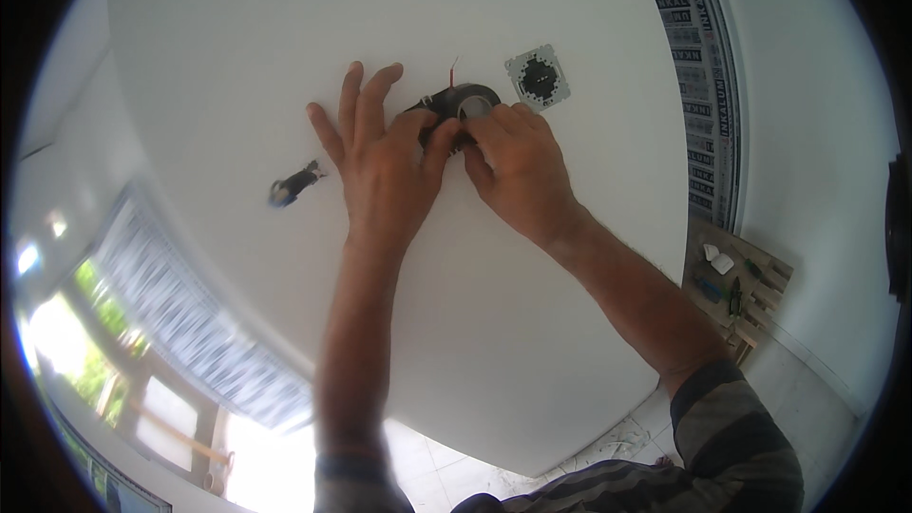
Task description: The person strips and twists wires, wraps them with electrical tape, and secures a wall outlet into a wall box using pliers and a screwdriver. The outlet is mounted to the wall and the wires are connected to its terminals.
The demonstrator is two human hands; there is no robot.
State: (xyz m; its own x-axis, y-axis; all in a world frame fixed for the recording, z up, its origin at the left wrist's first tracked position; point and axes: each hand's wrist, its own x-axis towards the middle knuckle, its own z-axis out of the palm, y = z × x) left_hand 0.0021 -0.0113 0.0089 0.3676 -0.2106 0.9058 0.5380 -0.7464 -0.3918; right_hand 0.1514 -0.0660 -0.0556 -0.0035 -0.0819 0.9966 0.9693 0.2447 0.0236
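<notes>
Black tape roll – against white wall, just left of square switch frame. Right hand pinches roll's lower edge. Left hand – fingers spread, thumb touching roll's left side. Taped wire stub well left of frame.

White wall, bright window lower left, pale tiled floor, wooden pallet at right
</notes>
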